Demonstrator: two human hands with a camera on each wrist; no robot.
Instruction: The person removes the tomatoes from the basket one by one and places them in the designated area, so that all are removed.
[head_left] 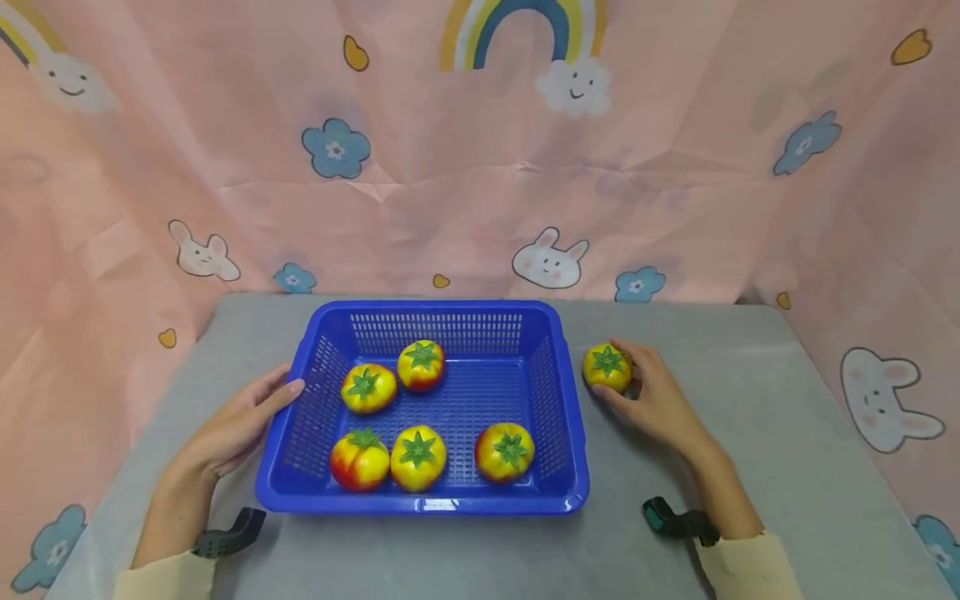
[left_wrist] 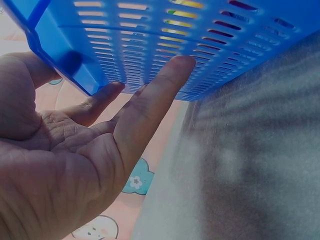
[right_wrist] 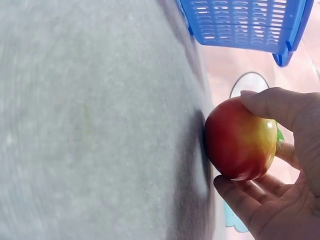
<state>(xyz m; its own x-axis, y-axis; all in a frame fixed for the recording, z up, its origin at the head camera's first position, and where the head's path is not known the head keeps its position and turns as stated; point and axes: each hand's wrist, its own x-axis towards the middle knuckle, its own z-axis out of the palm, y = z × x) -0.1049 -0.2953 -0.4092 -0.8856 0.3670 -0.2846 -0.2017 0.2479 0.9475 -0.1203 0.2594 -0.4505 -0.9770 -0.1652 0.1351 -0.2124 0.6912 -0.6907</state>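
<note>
Right hand (head_left: pixel 660 400) gripping glossy round tomato (head_left: pixel 607 367)

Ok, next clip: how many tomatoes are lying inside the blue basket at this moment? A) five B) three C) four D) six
A: the head view shows five tomatoes inside the blue basket, two toward the back and three along the front, while a sixth tomato sits on the table outside it, gripped by the right hand.
</note>
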